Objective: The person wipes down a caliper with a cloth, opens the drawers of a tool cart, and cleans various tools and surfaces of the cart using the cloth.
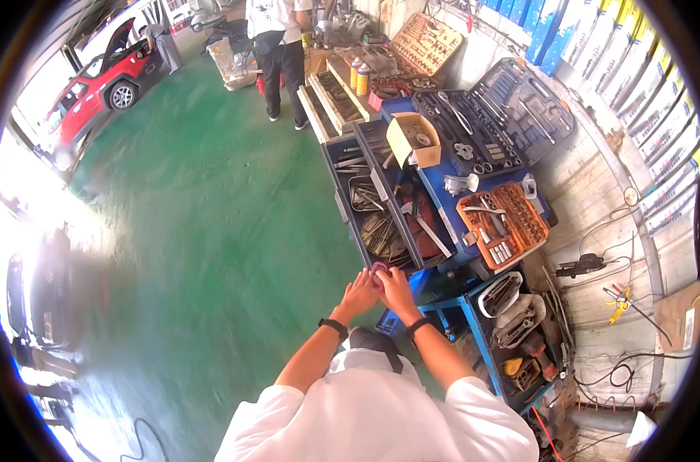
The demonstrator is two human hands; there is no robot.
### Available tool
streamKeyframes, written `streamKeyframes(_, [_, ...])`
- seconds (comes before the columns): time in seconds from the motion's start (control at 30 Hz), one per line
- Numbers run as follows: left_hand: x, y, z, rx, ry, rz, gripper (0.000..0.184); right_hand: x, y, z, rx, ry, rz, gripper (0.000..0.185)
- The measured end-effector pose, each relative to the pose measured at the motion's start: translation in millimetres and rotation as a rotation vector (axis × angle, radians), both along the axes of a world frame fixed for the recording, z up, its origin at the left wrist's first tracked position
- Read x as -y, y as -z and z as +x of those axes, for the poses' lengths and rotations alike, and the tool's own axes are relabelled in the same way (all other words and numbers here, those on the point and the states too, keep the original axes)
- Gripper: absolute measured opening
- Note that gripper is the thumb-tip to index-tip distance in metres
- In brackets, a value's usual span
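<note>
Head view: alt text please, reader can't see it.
A bare left hand and right hand meet at a small reddish item beside open tool drawers. An orange socket case lies open on the blue cabinet; a red car with its hood raised stands across the green floor.

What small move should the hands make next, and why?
I'd probably ease the left hand slightly aside, with the right hand steadying the small reddish item: both hands crowd together around it, hiding part of it, and they sit close to the near end of the open lower drawer.
</note>
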State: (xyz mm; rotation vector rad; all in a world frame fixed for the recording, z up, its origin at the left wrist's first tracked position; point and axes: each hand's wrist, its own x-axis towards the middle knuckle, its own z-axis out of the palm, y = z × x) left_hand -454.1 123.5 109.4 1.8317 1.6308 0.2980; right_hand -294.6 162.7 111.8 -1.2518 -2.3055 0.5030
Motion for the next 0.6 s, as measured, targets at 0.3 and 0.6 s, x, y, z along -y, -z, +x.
streamKeyframes(0.3, [-15.7, 22.6, 6.7, -0.286, 0.009, -0.025, 0.076, 8.7, 6.3, -12.8, 0.018, 0.123, -0.044, 0.051])
streamKeyframes(0.6, [-27.7, -0.7, 21.8, -0.385, 0.079, -0.17, 0.066, -18.2, 6.6, 54.3, 0.169, 0.185, -0.256, 0.074])
